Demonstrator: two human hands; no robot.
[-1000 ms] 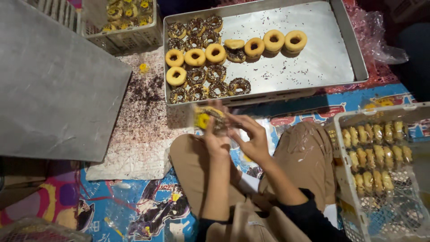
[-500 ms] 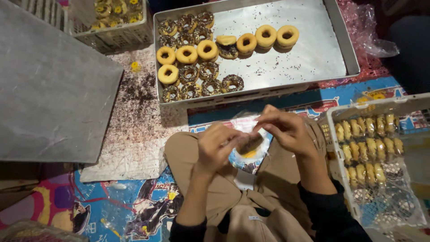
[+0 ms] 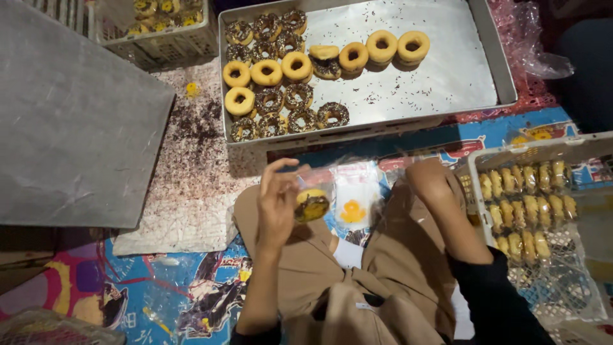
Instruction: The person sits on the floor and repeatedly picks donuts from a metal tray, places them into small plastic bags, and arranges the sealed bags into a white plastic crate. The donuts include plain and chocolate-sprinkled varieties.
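Left hand [image 3: 278, 204] pinching a clear plastic bag holding a chocolate-topped yellow doughnut [image 3: 311, 206], doughnut just right of curled fingers [image 3: 273, 171], above the lap. Right hand [image 3: 429, 181] resting knuckles-up near the white plastic basket [image 3: 476, 167]; grip impossible to tell.

doughnut in bag [image 3: 311, 206]: yellow, dark brown sprinkled top
clear bags [image 3: 355, 191]: see-through, yellow-orange print
metal tray [image 3: 447, 76]: silver-grey, speckled with dark sprinkles
tray doughnuts [image 3: 297, 64]: some plain golden-yellow, some dark chocolate-sprinkled
trousers [image 3: 408, 255]: tan
floor mat [image 3: 211, 300]: blue, cartoon pattern
crate [image 3: 575, 147]: white mesh
sleeve [image 3: 491, 300]: black
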